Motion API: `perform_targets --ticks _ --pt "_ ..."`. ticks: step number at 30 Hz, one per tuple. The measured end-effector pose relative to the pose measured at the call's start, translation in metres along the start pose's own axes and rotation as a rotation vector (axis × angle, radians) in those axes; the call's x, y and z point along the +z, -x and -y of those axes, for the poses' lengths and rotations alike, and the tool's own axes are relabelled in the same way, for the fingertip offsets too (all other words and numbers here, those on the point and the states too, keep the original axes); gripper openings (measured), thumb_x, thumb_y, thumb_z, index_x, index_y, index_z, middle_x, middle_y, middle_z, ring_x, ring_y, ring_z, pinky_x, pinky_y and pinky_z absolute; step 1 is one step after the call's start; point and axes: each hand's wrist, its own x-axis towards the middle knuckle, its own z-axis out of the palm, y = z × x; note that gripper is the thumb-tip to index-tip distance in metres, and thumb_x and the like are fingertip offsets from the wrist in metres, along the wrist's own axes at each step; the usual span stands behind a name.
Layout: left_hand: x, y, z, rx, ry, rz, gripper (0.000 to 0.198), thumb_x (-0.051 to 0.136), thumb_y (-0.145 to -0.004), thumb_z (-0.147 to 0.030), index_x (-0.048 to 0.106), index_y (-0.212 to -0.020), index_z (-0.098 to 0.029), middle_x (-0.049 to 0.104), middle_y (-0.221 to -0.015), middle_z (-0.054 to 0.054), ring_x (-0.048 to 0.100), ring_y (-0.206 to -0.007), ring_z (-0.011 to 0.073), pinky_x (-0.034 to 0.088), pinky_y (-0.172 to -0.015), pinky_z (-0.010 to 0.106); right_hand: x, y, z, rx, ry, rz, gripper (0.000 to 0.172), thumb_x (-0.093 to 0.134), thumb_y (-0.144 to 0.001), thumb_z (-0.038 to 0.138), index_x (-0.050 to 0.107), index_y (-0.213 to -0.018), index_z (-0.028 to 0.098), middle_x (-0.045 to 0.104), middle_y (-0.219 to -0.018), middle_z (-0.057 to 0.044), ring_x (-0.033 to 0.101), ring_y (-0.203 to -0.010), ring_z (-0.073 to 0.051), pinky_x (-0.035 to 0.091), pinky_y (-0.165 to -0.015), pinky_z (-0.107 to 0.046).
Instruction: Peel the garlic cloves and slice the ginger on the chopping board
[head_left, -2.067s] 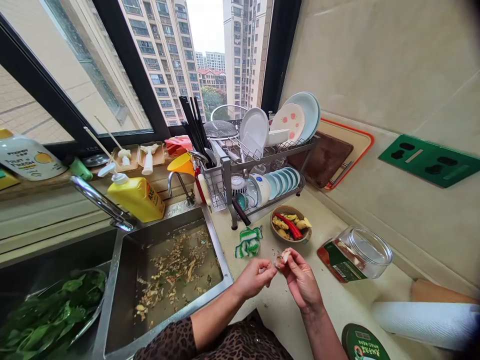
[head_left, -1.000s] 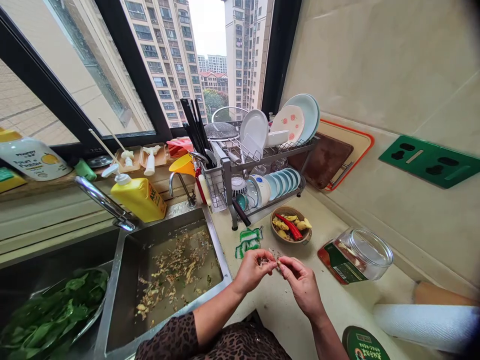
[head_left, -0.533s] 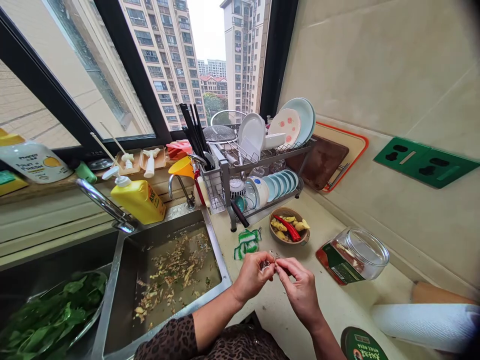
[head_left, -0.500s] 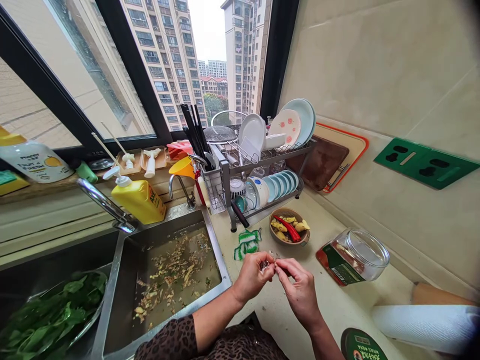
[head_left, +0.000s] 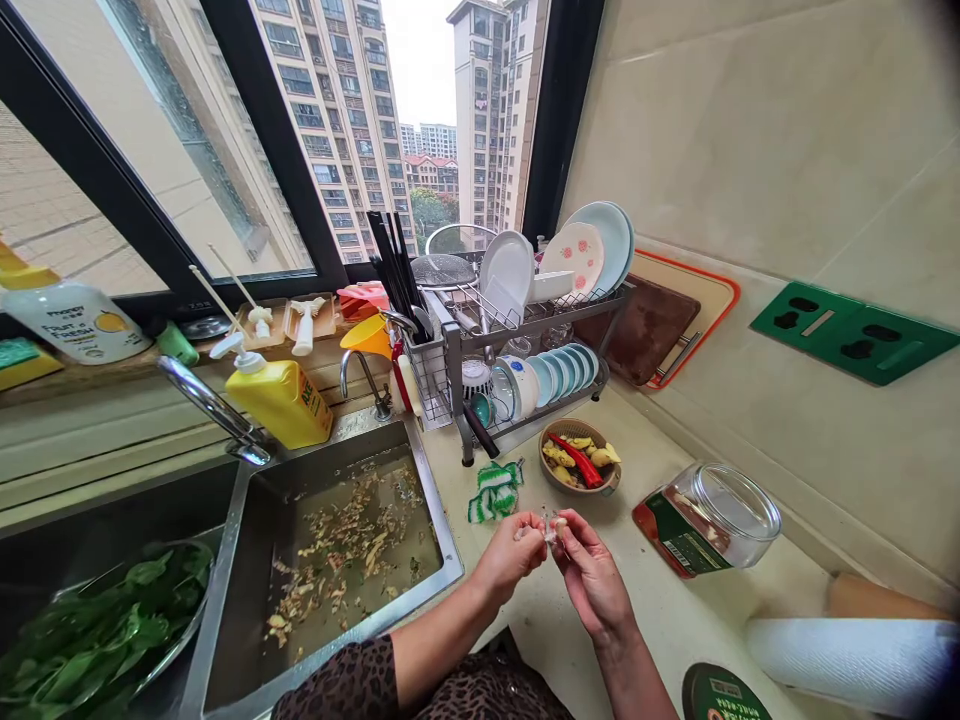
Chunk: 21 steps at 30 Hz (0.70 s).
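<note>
Over the counter, my left hand [head_left: 511, 552] and my right hand [head_left: 592, 570] meet with fingertips almost touching. Between my right thumb and fingers is a small pale garlic clove [head_left: 558, 523]. Thin whitish garlic skin [head_left: 547, 517] shows at the fingertips of my left hand, which is curled closed; what lies deeper in its palm is hidden. Just beyond my hands are a green-and-white cloth [head_left: 496, 491] and a small brown basket [head_left: 556, 480] holding a red chili [head_left: 577, 461] and knobs of ginger [head_left: 602, 455].
At left, a sink [head_left: 450, 560] contains cloudy water with floating scraps, beside a basin of leafy greens [head_left: 142, 610]. A dish rack [head_left: 452, 365] stands behind. To the right are a clear jar [head_left: 712, 520] lying on its side, a green lid [head_left: 724, 695] and a paper roll [head_left: 847, 655].
My fingertips have drawn slightly apart, and my right hand has turned so the pale clove shows more. My left hand has shifted a little.
</note>
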Motion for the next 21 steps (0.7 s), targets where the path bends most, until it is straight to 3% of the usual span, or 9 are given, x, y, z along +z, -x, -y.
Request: perform_targets --ticks 4,7,13,18,21 --pt "0.002 0.001 0.008 -0.085 -0.032 0.069 0.013 0.048 -0.062 -0.028 0.043 -0.068 -0.019 0.047 -0.045 -0.007 0.027 -0.035 0.0032 0.009 -0.038 0.018 -0.007 -0.005 0.005 0.015 -0.096 0.009 0.027 0.078 -0.063 0.033 0.065 -0.086 0.025 0.067 -0.083 0.001 0.056 -0.061 -0.011 0.05 -0.063 -0.029" --pt "0.002 -0.001 0.008 -0.064 0.011 0.069 0.016 0.048 -0.067 -0.034 0.044 -0.069 -0.018 0.049 -0.048 -0.006 0.031 -0.036 0.0035 0.01 -0.038 0.017 -0.008 -0.003 0.011 -0.007 -0.052 0.01 0.031 0.077 -0.065 0.031 0.065 -0.092 0.025 0.067 -0.085 0.0 0.056 -0.062 -0.01 0.05 -0.066 -0.028" --pt "-0.002 -0.003 -0.002 0.106 0.002 0.067 0.034 0.063 -0.068 -0.045 0.044 -0.074 -0.017 0.058 -0.058 -0.001 0.046 -0.044 0.0066 0.018 -0.039 0.016 -0.007 0.004 0.019 -0.092 0.255 0.065 0.033 0.07 -0.072 0.038 0.065 -0.099 0.019 0.07 -0.089 -0.006 0.061 -0.078 -0.017 0.049 -0.074 -0.032" --pt "-0.004 -0.001 -0.007 0.363 -0.21 -0.011 0.025 0.067 -0.071 -0.036 0.056 -0.076 -0.014 0.058 -0.061 0.0 0.056 -0.056 0.0106 0.039 -0.052 0.019 -0.01 0.006 0.023 -0.162 0.584 0.058 0.034 0.065 -0.075 0.042 0.067 -0.096 0.015 0.071 -0.086 -0.008 0.063 -0.077 -0.021 0.051 -0.071 -0.032" --pt "-0.007 -0.001 -0.006 0.431 -0.309 -0.043 0.02 0.067 -0.072 -0.032 0.061 -0.075 -0.013 0.06 -0.063 0.002 0.057 -0.058 0.0119 0.042 -0.056 0.02 -0.01 0.007 0.025 -0.211 0.729 0.057 0.032 0.062 -0.077 0.042 0.068 -0.096 0.017 0.072 -0.09 -0.009 0.065 -0.081 -0.023 0.052 -0.074 -0.033"
